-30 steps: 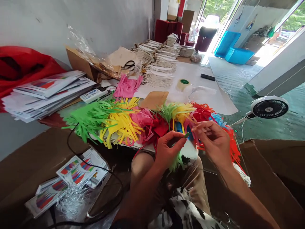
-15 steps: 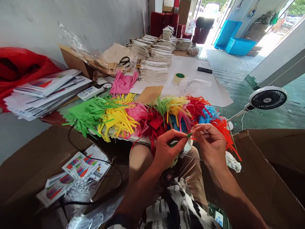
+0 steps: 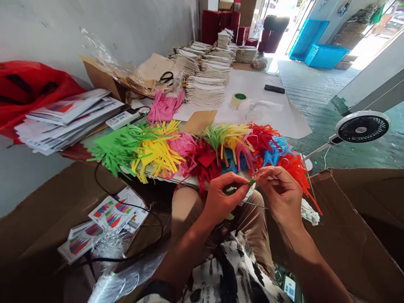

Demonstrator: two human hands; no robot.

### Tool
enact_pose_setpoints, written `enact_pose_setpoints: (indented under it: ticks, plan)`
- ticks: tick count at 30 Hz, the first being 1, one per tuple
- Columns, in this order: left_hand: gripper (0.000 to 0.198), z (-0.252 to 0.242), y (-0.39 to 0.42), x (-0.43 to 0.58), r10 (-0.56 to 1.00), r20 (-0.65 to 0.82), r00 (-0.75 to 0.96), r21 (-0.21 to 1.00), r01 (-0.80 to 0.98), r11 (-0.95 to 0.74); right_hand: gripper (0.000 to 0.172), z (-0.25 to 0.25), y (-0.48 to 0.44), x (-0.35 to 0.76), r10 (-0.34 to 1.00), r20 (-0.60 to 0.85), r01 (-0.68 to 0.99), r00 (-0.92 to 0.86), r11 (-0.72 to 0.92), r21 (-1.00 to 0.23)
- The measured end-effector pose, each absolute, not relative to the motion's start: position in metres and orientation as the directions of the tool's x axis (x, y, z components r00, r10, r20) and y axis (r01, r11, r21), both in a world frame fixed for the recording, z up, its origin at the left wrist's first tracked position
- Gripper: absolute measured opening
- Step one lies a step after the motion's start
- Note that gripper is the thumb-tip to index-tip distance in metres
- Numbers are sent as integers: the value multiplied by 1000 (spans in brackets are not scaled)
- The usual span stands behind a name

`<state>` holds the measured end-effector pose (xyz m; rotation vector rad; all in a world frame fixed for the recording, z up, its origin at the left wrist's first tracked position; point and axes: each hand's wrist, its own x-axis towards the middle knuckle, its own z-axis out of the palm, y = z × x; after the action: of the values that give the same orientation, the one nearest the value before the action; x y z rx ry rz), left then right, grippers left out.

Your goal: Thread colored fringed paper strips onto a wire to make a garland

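Note:
Over my lap, my left hand (image 3: pixel 222 198) pinches a small green paper strip (image 3: pixel 251 182) between thumb and fingertips. Close against the strip's tip is my right hand (image 3: pixel 280 193), its thumb and fingers pressed together; whatever they hold is too fine to make out. Just beyond both hands, fringed tissue paper tassels lie along the table edge: green (image 3: pixel 118 147), yellow (image 3: pixel 158 158), pink (image 3: pixel 183 149), dark red (image 3: pixel 206 162), blue (image 3: pixel 276 151) and orange-red (image 3: pixel 295 168). A pale crumpled piece lies below the fingers, partly hidden.
Stacked white bundles (image 3: pixel 206 88), a tape roll (image 3: pixel 239 100), a black phone-like object (image 3: pixel 274 89) and scissors (image 3: pixel 166 78) lie farther back. Printed cards (image 3: pixel 72 113) sit at left. A fan (image 3: pixel 361 127) stands at right, above a cardboard box (image 3: pixel 356 202).
Both hands stay nearly in place, fingertips together at the green strip, which sits slightly lower in view. The camera view has shifted a little.

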<state>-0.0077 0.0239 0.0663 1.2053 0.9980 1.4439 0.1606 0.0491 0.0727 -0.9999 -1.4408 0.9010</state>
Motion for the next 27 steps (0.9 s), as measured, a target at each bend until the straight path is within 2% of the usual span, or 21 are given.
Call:
enact_pose_setpoints:
  ticks: [4, 9, 14, 20, 27]
  plan:
    - [12, 63, 25, -6, 969, 243, -31, 958, -145, -245, 16, 71, 47, 163, 950, 310, 81, -34, 312, -947]
    - [11, 62, 24, -6, 975, 222, -23, 962, -159, -223, 19, 69, 48, 165, 945, 315, 63, -84, 320, -945]
    - [12, 61, 24, -8, 975, 220, -28, 963, -153, -221, 12, 70, 46, 167, 949, 292, 191, -122, 311, -931]
    - [10, 59, 24, -9, 967, 249, -46, 966, -61, -251, 14, 71, 44, 169, 937, 310, 287, -159, 345, -894]
    - [7, 57, 24, -12, 946, 323, -38, 946, 56, -321, 6, 80, 44, 171, 868, 424, 471, -260, 497, -729]
